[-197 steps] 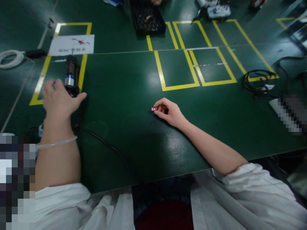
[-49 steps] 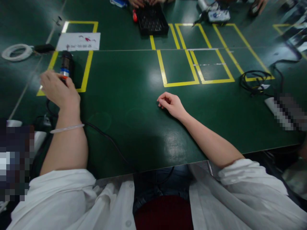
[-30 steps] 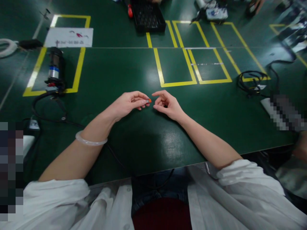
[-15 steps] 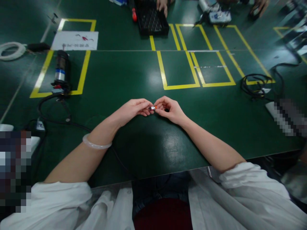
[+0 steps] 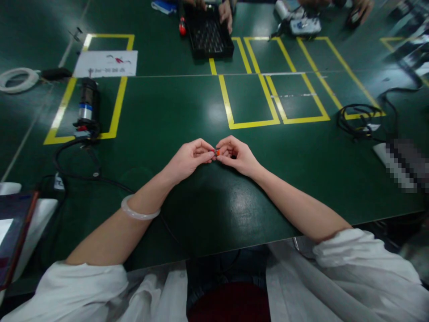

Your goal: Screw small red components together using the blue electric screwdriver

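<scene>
Hands [image 5: 188, 158], small orange-red piece [image 5: 217, 152] between

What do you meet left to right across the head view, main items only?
White ring → black cylindrical tool with a silver band → left hand → small red-and-orange part → right hand → coiled black cable.

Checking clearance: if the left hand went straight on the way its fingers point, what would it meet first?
The left hand would likely meet the right hand, just past the small red-and-orange part between them. One view leaves depth unclear.
</scene>
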A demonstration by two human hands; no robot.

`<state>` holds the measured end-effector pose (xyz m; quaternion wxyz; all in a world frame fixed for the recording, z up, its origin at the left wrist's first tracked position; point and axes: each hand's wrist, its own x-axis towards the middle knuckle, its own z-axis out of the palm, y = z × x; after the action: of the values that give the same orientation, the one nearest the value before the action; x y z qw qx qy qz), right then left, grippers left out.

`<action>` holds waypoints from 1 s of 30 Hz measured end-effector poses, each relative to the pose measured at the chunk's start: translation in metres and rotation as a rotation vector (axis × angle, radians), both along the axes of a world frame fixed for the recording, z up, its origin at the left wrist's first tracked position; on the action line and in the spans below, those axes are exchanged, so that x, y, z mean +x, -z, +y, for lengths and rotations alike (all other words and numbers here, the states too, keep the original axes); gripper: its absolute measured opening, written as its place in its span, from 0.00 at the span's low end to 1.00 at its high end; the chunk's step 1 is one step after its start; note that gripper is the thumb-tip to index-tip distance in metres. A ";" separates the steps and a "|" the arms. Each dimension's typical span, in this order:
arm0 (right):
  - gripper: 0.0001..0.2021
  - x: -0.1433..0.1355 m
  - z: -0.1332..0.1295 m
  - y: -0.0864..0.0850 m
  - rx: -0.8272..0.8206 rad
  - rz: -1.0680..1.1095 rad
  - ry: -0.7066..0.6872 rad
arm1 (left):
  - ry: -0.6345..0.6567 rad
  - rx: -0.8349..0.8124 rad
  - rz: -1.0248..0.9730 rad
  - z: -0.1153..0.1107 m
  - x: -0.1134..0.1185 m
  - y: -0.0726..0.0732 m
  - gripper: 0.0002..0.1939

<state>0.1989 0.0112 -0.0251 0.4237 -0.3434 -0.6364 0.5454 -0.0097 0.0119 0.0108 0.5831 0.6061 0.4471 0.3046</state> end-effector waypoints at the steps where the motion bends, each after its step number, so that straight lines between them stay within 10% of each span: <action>1: 0.21 -0.001 0.001 -0.001 -0.030 0.011 0.002 | -0.009 0.029 0.001 -0.001 0.000 0.000 0.19; 9: 0.18 0.004 0.002 -0.006 -0.142 -0.001 -0.010 | -0.014 0.271 0.107 -0.009 0.005 -0.001 0.15; 30: 0.06 0.017 -0.024 -0.008 0.358 -0.260 0.042 | 0.082 0.123 0.008 -0.015 0.010 0.010 0.16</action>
<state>0.2164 -0.0126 -0.0170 0.4037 -0.3434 -0.7651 0.3657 0.0000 -0.0029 0.0003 0.5550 0.6596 0.4047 0.3051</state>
